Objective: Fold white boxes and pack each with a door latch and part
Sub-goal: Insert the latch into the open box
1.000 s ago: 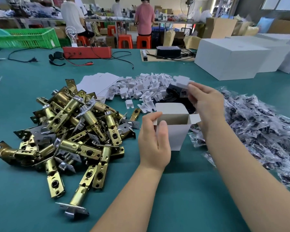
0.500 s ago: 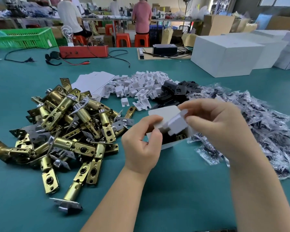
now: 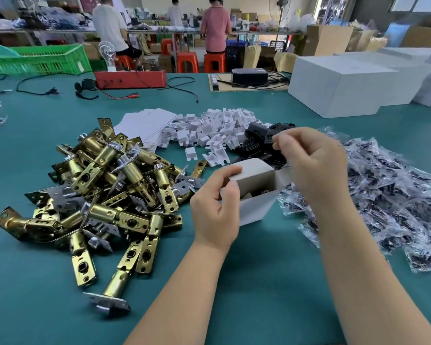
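Your right hand point(image 3: 314, 165) had lifted off the small white cardboard box point(image 3: 255, 192), fingers curled, empty; your left hand point(image 3: 215, 207) gripped the box's near side.

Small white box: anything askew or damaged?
Nothing stands out. The box sits on the table, lid open, undamaged as far as visible; the left hand grips its near end. The right hand hovers above, fingers curled.
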Demonstrator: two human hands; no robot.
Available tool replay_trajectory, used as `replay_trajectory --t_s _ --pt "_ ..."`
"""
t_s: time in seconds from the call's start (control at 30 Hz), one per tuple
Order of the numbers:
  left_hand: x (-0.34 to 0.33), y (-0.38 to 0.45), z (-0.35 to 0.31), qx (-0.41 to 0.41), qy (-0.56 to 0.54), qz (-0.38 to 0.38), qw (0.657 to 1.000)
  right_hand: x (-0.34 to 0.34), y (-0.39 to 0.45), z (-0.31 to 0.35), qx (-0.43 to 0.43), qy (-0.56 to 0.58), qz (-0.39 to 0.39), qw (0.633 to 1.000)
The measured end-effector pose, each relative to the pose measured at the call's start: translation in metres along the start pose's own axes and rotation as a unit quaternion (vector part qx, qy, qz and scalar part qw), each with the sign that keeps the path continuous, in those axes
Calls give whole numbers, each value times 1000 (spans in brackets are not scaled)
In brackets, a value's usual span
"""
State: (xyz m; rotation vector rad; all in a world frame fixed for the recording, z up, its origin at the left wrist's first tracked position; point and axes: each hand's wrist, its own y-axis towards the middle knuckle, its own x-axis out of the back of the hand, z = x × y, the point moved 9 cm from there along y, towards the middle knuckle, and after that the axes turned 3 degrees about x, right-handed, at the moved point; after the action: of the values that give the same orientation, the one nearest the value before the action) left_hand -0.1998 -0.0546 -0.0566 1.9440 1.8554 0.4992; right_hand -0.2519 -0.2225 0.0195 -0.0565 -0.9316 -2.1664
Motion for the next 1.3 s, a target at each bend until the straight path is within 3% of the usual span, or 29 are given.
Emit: replay_trajectory --t_s 0.03,0.1,0.23,0.33,0.47,0.6,0.77,0.9,1.0,1.07,1.17,1.3 --pt "0 0 0 -1 2 -1 1000 -3 11 -19 -36 -17 3 999" --pt "0 1 2 6 2 -6 1000 -26 23 -55 -85 -92 88 988" --pt "1 4 8 31 -8 -26 999 -75 14 -96 -38 -220 252 942" --pt "0 4 9 30 -11 -26 999 -90 6 -118 -48 -242 278 928" --pt "-2 3 7 23 -13 -20 999 -102 21 -129 -5 -428 321 845" --pt "-2 3 4 14 -15 -17 1000 -106 30 -130 -45 -453 341 823" --pt "-1 3 4 14 -13 -15 1000 -107 34 -132 -34 -502 317 804" --pt "-2 4 3 10 -12 -16 1000 -92 45 -118 -43 -403 229 885" --pt "-2 8 7 27 -16 -22 999 -64 48 -101 -66 -256 115 957" --pt "-2 10 12 44 -28 -24 998 -43 45 -95 -97 -154 49 982" --pt "-3 12 14 61 -40 -19 997 -23 34 -98 -175 6 -11 984" --pt "-13 16 25 132 -97 31 986 -29 19 -99 -236 189 -4 953"
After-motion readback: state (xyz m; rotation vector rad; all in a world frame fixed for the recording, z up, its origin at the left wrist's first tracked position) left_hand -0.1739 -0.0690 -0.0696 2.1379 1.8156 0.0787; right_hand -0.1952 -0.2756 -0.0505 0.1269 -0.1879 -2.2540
